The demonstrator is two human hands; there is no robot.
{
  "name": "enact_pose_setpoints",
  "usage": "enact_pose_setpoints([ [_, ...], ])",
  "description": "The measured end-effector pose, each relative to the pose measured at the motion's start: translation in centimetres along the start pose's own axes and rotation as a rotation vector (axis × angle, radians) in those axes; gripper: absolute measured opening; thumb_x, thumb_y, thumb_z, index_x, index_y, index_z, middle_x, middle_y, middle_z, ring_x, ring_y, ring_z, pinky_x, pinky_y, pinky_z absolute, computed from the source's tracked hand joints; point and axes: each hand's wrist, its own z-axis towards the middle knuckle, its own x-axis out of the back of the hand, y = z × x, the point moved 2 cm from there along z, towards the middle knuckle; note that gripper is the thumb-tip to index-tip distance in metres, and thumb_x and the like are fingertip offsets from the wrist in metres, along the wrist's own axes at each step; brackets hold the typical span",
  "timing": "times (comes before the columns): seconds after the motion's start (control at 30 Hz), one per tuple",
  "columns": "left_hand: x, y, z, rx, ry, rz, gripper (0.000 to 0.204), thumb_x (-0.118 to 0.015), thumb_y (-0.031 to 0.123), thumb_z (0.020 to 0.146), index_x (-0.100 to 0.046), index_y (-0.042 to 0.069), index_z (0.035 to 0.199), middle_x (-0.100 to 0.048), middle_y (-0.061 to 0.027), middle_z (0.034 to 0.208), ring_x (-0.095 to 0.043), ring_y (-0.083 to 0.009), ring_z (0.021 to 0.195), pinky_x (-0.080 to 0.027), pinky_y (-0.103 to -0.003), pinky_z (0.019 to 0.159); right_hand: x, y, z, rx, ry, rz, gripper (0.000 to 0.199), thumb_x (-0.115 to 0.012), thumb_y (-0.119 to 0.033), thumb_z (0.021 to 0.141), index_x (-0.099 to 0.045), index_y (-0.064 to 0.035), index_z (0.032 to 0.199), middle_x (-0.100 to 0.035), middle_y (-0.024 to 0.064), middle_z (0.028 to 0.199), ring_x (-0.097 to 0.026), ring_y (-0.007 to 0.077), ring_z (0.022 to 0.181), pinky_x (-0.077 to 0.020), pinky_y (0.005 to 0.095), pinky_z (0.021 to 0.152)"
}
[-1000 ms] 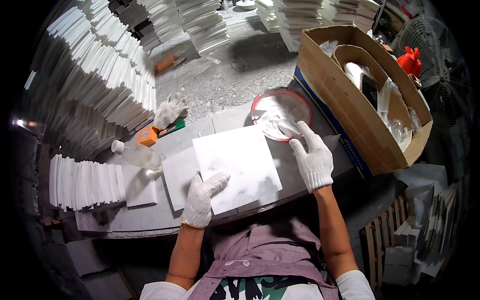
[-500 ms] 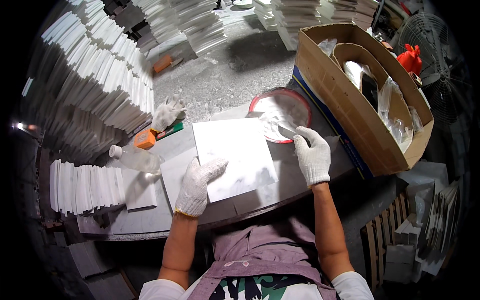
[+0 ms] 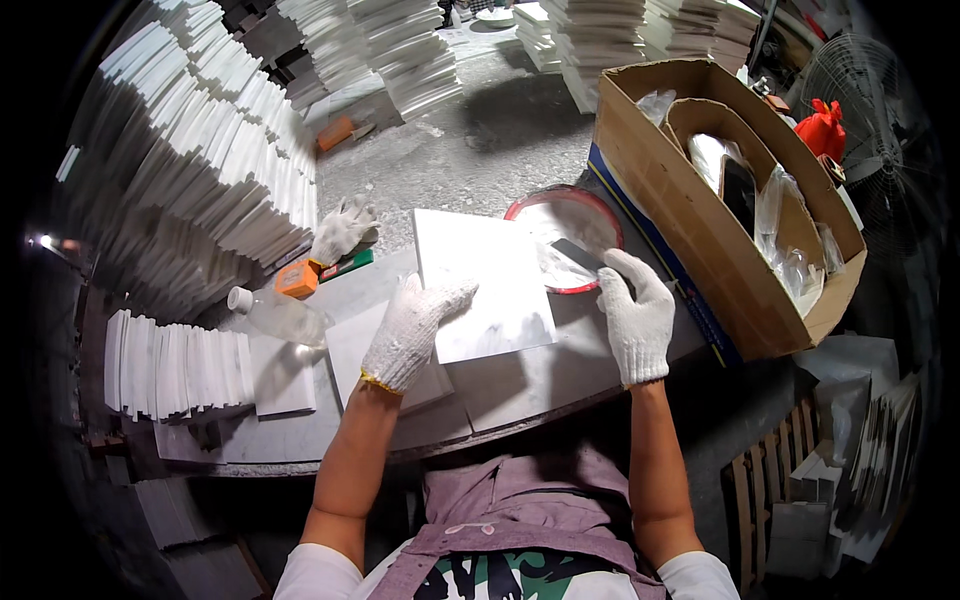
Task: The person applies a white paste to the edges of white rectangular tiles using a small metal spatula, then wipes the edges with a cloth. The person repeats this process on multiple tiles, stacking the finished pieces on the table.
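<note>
Head view: main change is the white tile (image 3: 485,290), now further from the body and nearer the tub than a second ago, its near edge drawn well up from the worktop (image 3: 520,395) front. It looks more tilted too, though the angle is hard to pin down through the fisheye. Left hand (image 3: 412,332) has it by the left edge, thumb over the top face, firm grip. Shift uncovers more of the second tile (image 3: 350,345), which lies flat on the worktop under the left wrist. Right hand (image 3: 637,325) has hardly moved: just beside the red-rimmed tub (image 3: 570,291), grip narrow, thumb and fingers pinched on a flat grey blade (image 3: 577,254). Blade is over the white paste (image 3: 560,222), its broad side showing clearer now; can't tell whether it touches the paste or carries any. Held tile's right edge overlaps the tub's left side in view; contact unclear. Upshot, my read: tile and blade are both in hand and close together, so the gap between tile and paste is short. Bottle (image 3: 285,316) and spare glove (image 3: 343,234) sit where they were.
</note>
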Motion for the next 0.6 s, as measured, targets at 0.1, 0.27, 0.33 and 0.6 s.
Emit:
enact_pose_setpoints([
  [0.1,-1.1,2.5,0.6,0.327,0.115,-0.140,0.028,-0.062,0.021,0.090,-0.068,-0.003,0.103,-0.068,-0.0120,0.083,-0.068,-0.0184,0.083,-0.054,-0.028,0.071,0.8,-1.3,-1.5,-0.253,0.072,0.233,0.030,-0.065,-0.010,0.093,-0.063,0.0013,0.120,-0.069,0.0057,0.100,-0.061,0.0093,0.073,-0.0504,0.0208,0.061],
  [0.27,-2.3,5.0,0.3,0.019,0.203,0.332,0.031,-0.067,0.026,0.082,-0.067,0.003,0.103,-0.067,-0.0168,0.076,-0.068,-0.0290,0.077,-0.053,-0.038,0.069,0.8,-0.6,-2.5,-0.347,0.162,0.520,0.038,-0.061,-0.010,0.094,-0.054,0.0044,0.129,-0.061,0.0033,0.085,-0.055,0.0069,0.064,-0.0399,0.0181,0.052],
  [0.33,-2.4,6.9,-0.4,-0.135,0.229,0.409,0.029,-0.067,0.022,0.082,-0.067,0.005,0.105,-0.068,-0.0178,0.082,-0.067,-0.0334,0.077,-0.052,-0.041,0.070,1.0,0.9,-2.7,-0.292,0.151,0.574,0.037,-0.061,-0.009,0.095,-0.054,0.0042,0.129,-0.064,0.0044,0.088,-0.057,0.0078,0.064,-0.0429,0.0189,0.053],
  [0.6,-3.2,3.9,-2.6,-0.697,0.209,1.202,0.023,-0.059,0.016,0.080,-0.065,0.005,0.099,-0.061,-0.0097,0.083,-0.057,-0.0210,0.067,-0.044,-0.034,0.054,0.6,0.3,-4.7,-0.252,0.175,0.272,0.040,-0.054,-0.007,0.097,-0.050,0.0014,0.136,-0.064,0.0069,0.106,-0.056,0.0076,0.081,-0.0474,0.0213,0.069],
])
